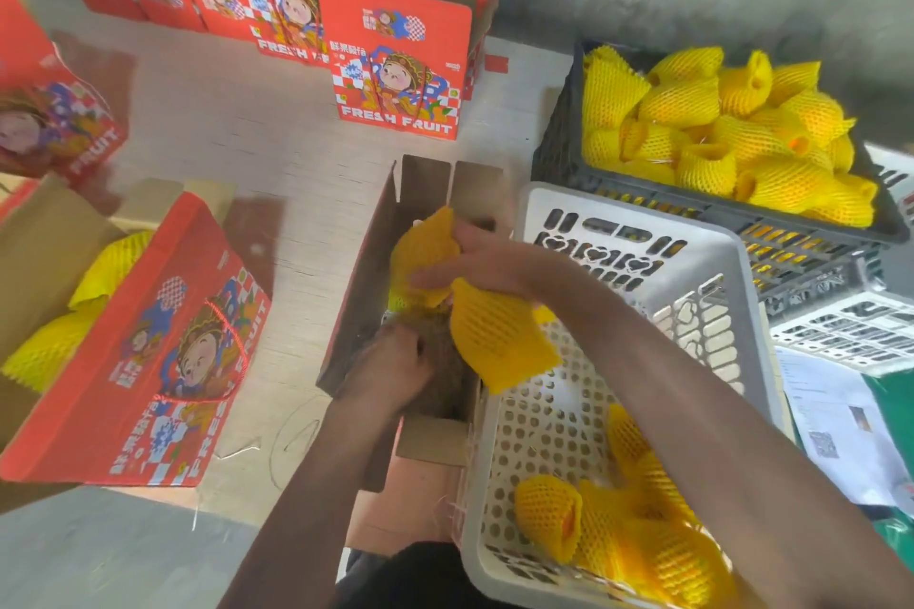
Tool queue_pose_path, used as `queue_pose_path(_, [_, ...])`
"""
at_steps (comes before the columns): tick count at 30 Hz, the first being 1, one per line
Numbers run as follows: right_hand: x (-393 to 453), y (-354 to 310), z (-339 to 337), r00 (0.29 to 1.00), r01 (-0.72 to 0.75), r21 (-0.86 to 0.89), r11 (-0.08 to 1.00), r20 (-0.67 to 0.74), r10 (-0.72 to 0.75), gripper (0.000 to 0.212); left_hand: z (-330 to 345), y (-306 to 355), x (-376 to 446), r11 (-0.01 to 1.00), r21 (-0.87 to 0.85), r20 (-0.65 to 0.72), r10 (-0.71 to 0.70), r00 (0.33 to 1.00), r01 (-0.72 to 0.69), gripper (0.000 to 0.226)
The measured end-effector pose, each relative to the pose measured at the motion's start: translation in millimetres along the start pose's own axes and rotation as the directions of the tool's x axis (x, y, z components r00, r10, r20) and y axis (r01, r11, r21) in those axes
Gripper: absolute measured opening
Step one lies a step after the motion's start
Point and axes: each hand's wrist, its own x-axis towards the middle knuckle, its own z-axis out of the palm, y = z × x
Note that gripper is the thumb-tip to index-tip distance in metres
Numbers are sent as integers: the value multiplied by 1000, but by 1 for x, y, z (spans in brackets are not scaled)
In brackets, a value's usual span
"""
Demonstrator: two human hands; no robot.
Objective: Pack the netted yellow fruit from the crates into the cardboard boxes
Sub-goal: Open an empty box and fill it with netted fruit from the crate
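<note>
Over open cardboard box [368, 262]: right hand [475, 262] gripping netted fruit [425, 252]; left hand [395, 368] inside, grip unclear; seat fruit snugly.

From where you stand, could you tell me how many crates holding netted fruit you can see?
2: the dark crate at far right, heaped with netted fruit, and the white crate nearer, beside the open box, with a few left. Others may be out of view.
</note>
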Motion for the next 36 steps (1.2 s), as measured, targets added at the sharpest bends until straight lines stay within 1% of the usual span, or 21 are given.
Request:
queue_pose_path(2, [37, -10, 18, 988, -116, -281, 953, 65, 140, 71, 1, -2, -3, 999, 35, 187, -21, 982, 15, 19])
queue_pose_path(4, [64, -11, 33, 950, -231, -367, 901, 113, 290, 63, 2, 1, -5, 995, 95, 362, -56, 931, 23, 24])
queue_pose_path(5, [72, -10, 39, 933, -261, -409, 874, 125, 337, 65, 4, 3, -5, 992, 118, 385, -88, 919, 45, 27])
queue_pose_path(6, [77, -7, 44, 931, -245, -475, 845, 128, 342, 66, 4, 5, -4, 988, 130, 381, -124, 916, 80, 30])
queue_pose_path(9, [87, 5, 60, 959, -178, -631, 755, 60, 277, 57, 0, 10, -4, 976, 148, 339, -201, 919, 159, 37])
queue_pose_path(11, [92, 12, 66, 958, -184, -644, 743, 53, 283, 55, -2, 6, -2, 986, 72, 305, -165, 938, 150, 31])
queue_pose_path(12, [93, 13, 67, 969, -167, -630, 758, 38, 245, 53, -3, 5, -3, 990, 18, 281, -137, 950, 138, 28])
queue_pose_path(13, [94, 13, 67, 987, -134, -602, 787, -12, 159, 46, -4, 3, -4, 990, -27, 262, -124, 957, 136, 27])
queue_pose_path(14, [94, 13, 66, 993, -102, -575, 812, -105, 51, 37, -4, 4, -2, 988, -57, 252, -126, 959, 144, 28])
queue_pose_path(15, [93, 12, 65, 973, -104, -546, 831, -230, -30, 29, -4, 5, 0, 985, -70, 248, -136, 959, 158, 30])
queue_pose_path(16, [91, 12, 63, 940, -130, -540, 832, -335, -70, 27, -3, 8, 5, 983, -71, 248, -150, 957, 172, 32])
queue_pose_path(17, [88, 13, 63, 918, -175, -554, 814, -392, -69, 28, -3, 11, 9, 981, -61, 255, -162, 953, 183, 33])
queue_pose_path(18, [87, 18, 63, 916, -209, -584, 784, -397, -51, 29, -2, 14, 14, 982, -40, 271, -168, 948, 185, 33])
queue_pose_path(21, [77, 30, 64, 958, -185, -699, 691, -286, -32, 29, 4, 17, 21, 983, 19, 330, -176, 927, 180, 35])
queue_pose_path(24, [66, 38, 67, 982, -77, -837, 541, -157, -102, 32, 8, 14, 32, 969, 7, 288, -237, 928, 246, 35])
queue_pose_path(26, [58, 41, 72, 996, -60, -917, 395, -82, -39, 32, 10, 14, 38, 940, -3, 309, -324, 894, 341, 38])
queue_pose_path(28, [51, 44, 75, 999, -43, -940, 338, -49, -9, 32, 13, 14, 36, 942, -40, 287, -309, 907, 333, 39])
queue_pose_path(30, [43, 41, 72, 995, -17, -917, 398, -55, -86, 32, 14, 12, 32, 969, -88, 198, -210, 958, 231, 34])
queue_pose_path(32, [29, 34, 66, 962, 46, -873, 486, -92, -256, 28, 14, 8, 30, 982, -156, 105, -89, 990, 105, 32])
queue_pose_path(34, [9, 33, 59, 880, 135, -813, 566, -163, -445, 25, 13, 6, 32, 976, -218, 79, -3, 997, 20, 28])
queue_pose_path(36, [-15, 46, 49, 787, 209, -712, 670, -284, -547, 25, 16, 9, 33, 972, -230, 89, 66, 994, -44, 17])
